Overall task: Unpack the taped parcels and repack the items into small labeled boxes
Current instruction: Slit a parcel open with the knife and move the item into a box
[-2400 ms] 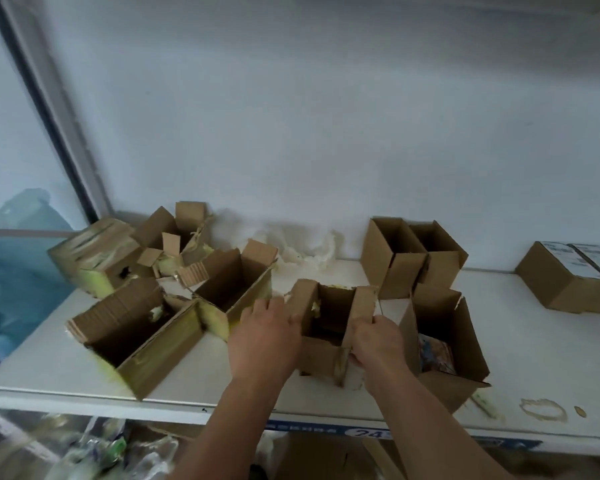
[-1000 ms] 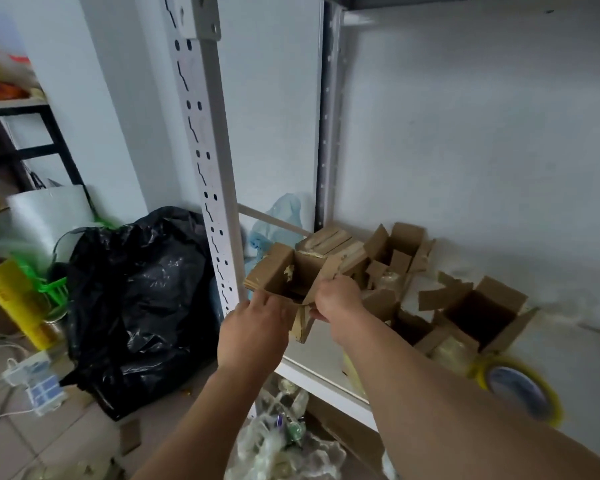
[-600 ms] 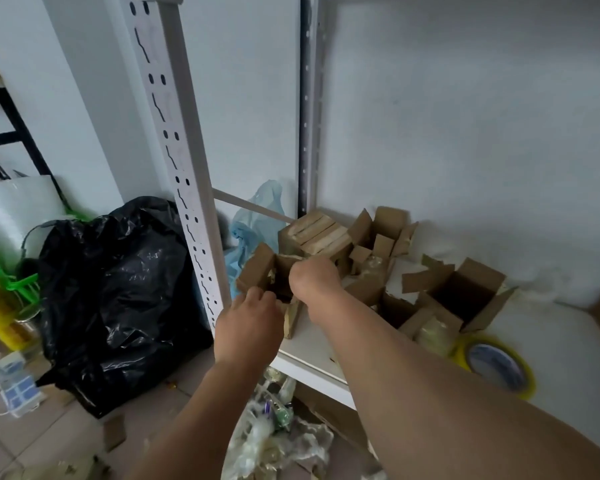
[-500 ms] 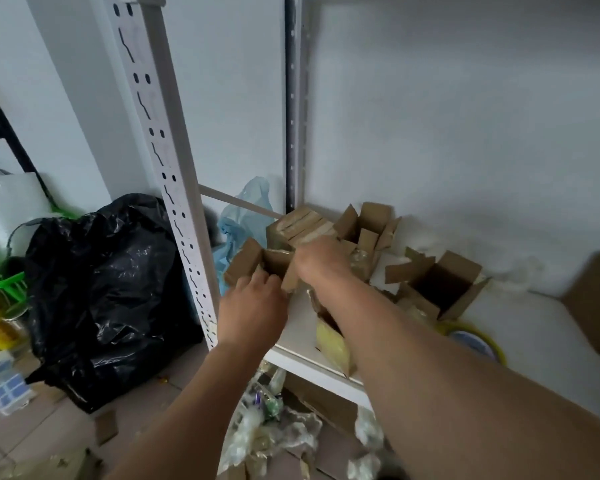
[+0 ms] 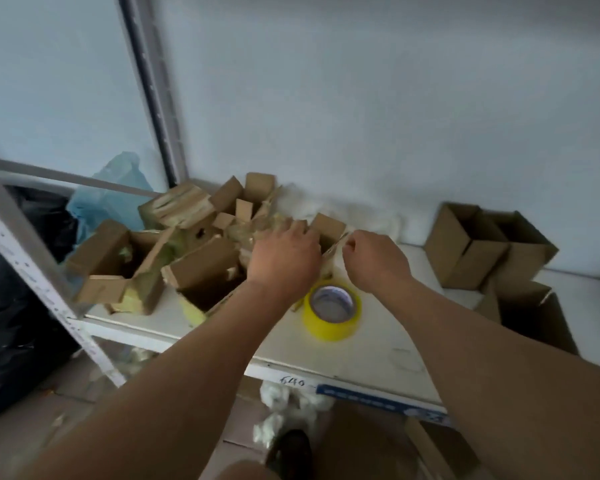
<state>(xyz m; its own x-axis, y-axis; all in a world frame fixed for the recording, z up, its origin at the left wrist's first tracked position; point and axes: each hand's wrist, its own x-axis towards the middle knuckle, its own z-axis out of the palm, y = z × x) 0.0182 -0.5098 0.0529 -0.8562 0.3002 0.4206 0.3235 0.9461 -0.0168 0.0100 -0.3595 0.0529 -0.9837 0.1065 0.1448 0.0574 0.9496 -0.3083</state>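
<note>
Several opened brown parcels with yellow tape remnants [image 5: 201, 268] are piled at the left end of the white shelf [image 5: 378, 351]. One of them [image 5: 118, 271] stands at the far left edge. A small open box [image 5: 328, 225] sits behind a yellow tape roll [image 5: 332, 308]. My left hand [image 5: 284, 254] reaches over this box's left side, fingers stretched forward with the tips hidden. My right hand [image 5: 374, 259] is just right of the box, fingers curled by its flap; whether it holds the flap is unclear.
Two empty open cartons [image 5: 482, 247] stand at the back right and a larger open carton [image 5: 534, 317] at the right edge. A metal upright [image 5: 39, 271] borders the shelf on the left, with a black bag [image 5: 11, 323] and a blue bag [image 5: 108, 195] beyond it.
Both hands carried an opened box to the shelf's left end and let go of it. They have since moved right to the small box behind the tape roll.
</note>
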